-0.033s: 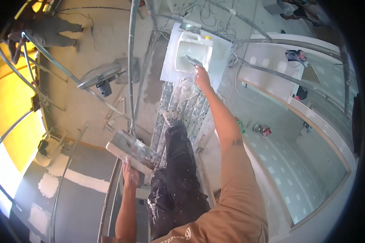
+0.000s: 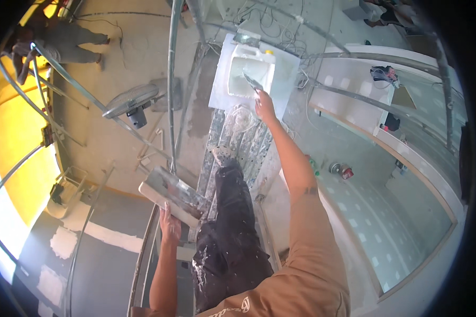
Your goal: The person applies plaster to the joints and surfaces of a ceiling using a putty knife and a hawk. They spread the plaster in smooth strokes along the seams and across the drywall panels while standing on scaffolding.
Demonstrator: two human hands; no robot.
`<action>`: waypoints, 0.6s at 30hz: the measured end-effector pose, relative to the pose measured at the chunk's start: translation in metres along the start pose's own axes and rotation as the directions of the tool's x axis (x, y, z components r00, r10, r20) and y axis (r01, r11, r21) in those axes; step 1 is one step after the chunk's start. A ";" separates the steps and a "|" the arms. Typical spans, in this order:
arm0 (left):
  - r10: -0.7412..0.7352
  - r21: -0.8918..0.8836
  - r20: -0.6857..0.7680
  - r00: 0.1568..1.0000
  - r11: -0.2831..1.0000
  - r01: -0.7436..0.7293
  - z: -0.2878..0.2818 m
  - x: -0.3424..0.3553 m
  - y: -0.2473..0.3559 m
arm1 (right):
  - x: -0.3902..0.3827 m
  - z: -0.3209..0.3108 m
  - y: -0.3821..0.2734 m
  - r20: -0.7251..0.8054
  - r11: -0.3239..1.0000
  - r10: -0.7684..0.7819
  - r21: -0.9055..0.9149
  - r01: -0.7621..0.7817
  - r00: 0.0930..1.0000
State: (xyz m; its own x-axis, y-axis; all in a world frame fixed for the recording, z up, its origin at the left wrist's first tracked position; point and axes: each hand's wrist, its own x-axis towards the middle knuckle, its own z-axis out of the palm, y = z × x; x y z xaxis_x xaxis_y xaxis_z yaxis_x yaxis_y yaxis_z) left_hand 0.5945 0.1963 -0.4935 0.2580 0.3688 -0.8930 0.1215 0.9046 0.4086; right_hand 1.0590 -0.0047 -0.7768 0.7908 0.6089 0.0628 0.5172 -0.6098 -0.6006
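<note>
At the cut-open white jug [image 2: 248, 66], our right hand [image 2: 265, 105] grips a putty knife [image 2: 252, 81], blade angling forward-left over the opening; our left hand [image 2: 170, 224], farther back, grips a mud pan [image 2: 174, 193] (long axis slanting forward-left too).

White lettering [image 2: 244, 305], partly cut off, stands on the brown shirt [image 2: 301, 277].

Right hand [image 2: 265, 108] grips far forward, left hand [image 2: 171, 226] nearer, 2 forearms [image 2: 291, 153] bare.
</note>
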 end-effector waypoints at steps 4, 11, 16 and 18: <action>0.065 0.082 0.053 0.996 0.994 -0.070 0.061 0.014 0.027 | -0.019 -0.074 -0.069 0.041 0.915 0.243 0.322 -0.243 0.969; 0.030 0.192 0.433 0.901 0.973 -0.125 0.207 0.065 0.069 | -0.016 -0.273 -0.199 0.208 0.692 0.372 0.587 -0.420 0.905; -0.047 0.087 0.661 0.749 0.996 -0.014 0.326 0.011 0.104 | -0.029 -0.417 -0.315 0.119 0.835 0.185 0.504 -0.220 0.975; -0.048 0.057 0.723 0.689 0.998 0.010 0.343 -0.022 0.126 | -0.037 -0.454 -0.363 0.053 0.894 0.055 0.441 -0.073 0.997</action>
State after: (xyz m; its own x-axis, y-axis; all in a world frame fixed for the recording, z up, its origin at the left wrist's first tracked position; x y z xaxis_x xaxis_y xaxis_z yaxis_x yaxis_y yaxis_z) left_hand 0.9332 0.2282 -0.3574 0.8649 0.0562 -0.4989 0.1782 0.8946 0.4097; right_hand 0.9909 -0.0362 -0.1991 0.7992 0.6010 -0.0127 0.2606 -0.3655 -0.8936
